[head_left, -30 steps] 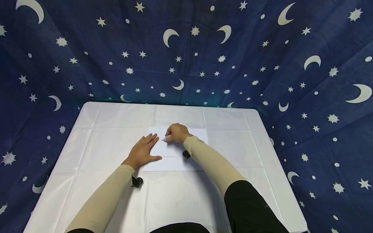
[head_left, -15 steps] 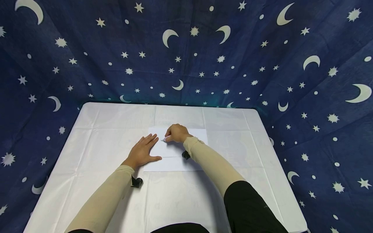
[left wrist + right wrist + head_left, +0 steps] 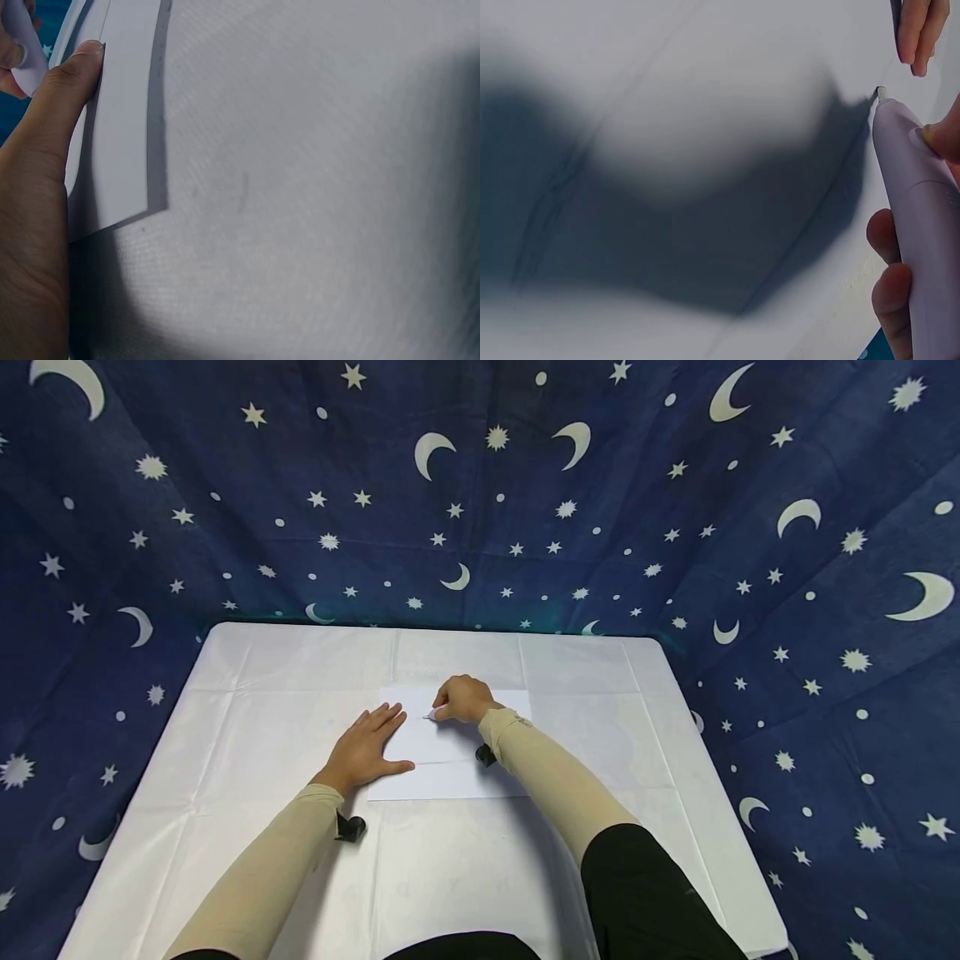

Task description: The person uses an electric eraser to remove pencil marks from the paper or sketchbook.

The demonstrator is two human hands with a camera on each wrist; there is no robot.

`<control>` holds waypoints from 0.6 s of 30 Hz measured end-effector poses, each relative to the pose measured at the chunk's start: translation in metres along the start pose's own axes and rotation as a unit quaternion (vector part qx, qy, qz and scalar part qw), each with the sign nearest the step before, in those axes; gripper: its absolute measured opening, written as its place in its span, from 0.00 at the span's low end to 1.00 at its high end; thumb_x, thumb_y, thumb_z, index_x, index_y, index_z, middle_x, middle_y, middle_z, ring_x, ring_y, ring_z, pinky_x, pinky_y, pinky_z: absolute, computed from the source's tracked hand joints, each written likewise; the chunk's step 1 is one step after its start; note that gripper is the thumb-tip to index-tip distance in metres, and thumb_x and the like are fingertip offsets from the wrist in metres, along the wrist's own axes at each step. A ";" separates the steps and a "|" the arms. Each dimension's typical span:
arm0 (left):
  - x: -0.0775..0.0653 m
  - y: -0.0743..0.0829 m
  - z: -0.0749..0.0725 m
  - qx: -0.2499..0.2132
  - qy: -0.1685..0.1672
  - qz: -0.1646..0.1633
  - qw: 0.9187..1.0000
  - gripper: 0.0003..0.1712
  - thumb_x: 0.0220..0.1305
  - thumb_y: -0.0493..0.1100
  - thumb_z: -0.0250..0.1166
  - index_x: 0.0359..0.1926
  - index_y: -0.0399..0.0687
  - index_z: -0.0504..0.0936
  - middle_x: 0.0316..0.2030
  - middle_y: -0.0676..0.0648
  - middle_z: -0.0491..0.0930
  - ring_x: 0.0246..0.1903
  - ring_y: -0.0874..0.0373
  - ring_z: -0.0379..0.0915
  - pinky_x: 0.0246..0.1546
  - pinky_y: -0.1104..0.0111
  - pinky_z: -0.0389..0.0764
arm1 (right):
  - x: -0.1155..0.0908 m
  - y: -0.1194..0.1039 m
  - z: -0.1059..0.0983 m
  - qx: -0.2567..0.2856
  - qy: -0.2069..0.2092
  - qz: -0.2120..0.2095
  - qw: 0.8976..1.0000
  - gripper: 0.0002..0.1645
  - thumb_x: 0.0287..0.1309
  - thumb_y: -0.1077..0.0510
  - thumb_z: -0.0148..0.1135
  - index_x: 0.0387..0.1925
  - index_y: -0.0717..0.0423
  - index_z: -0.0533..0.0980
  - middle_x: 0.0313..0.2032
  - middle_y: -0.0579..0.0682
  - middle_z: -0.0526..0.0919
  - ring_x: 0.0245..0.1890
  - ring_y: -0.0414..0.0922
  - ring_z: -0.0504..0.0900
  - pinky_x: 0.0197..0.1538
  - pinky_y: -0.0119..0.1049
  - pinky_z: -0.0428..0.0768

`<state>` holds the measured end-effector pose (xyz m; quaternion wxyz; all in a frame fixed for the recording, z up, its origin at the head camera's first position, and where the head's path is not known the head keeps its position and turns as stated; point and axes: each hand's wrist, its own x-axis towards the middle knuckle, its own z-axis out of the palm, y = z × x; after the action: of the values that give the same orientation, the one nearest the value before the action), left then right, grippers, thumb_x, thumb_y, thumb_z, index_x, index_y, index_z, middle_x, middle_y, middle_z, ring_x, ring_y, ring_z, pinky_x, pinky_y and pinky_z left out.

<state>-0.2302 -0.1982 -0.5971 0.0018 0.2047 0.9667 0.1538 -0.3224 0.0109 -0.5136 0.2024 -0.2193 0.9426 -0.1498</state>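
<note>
A white sheet of paper (image 3: pixel 450 783) lies on the white-covered table, with a faint line running across its lower part. My left hand (image 3: pixel 363 752) rests with straight, spread fingers over the sheet's left side; its thumb (image 3: pixel 71 79) lies on the paper in the left wrist view. Over the upper middle of the sheet, my right hand (image 3: pixel 463 699) grips a lilac utility knife (image 3: pixel 919 217). Its small tip points left, down at the paper, and the thumb presses a button on the body. Whether the tip touches the paper, I cannot tell.
The white tablecloth (image 3: pixel 600 693) has fold creases and extends around the sheet. Behind and at both sides hangs a dark blue cloth (image 3: pixel 480 468) with moons and stars. Black wrist cameras sit under both forearms.
My right hand has shifted slightly to the right, taking the knife along over the sheet. The left hand stays in the same place.
</note>
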 end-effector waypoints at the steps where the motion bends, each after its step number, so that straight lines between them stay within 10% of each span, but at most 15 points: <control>1: 0.000 0.000 0.000 -0.001 0.000 0.000 1.000 0.59 0.39 0.80 0.52 0.67 0.50 0.57 0.67 0.50 0.51 0.66 0.53 0.41 0.64 0.55 0.44 | 0.000 -0.001 0.000 0.000 0.000 0.000 1.000 0.09 0.44 0.46 0.69 0.30 0.41 0.83 0.29 0.35 0.79 0.33 0.37 0.75 0.36 0.32 0.74; 18: 0.001 -0.001 -0.001 -0.001 0.008 0.007 1.000 0.59 0.39 0.80 0.53 0.67 0.49 0.58 0.67 0.50 0.52 0.66 0.52 0.42 0.64 0.55 0.46 | 0.005 -0.007 0.002 -0.017 0.000 -0.014 1.000 0.09 0.44 0.46 0.69 0.30 0.42 0.83 0.28 0.35 0.79 0.32 0.36 0.75 0.38 0.32 0.75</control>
<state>-0.2310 -0.1989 -0.5959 -0.0070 0.2105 0.9650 0.1560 -0.3231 0.0022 -0.5138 0.1970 -0.2356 0.9418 -0.1365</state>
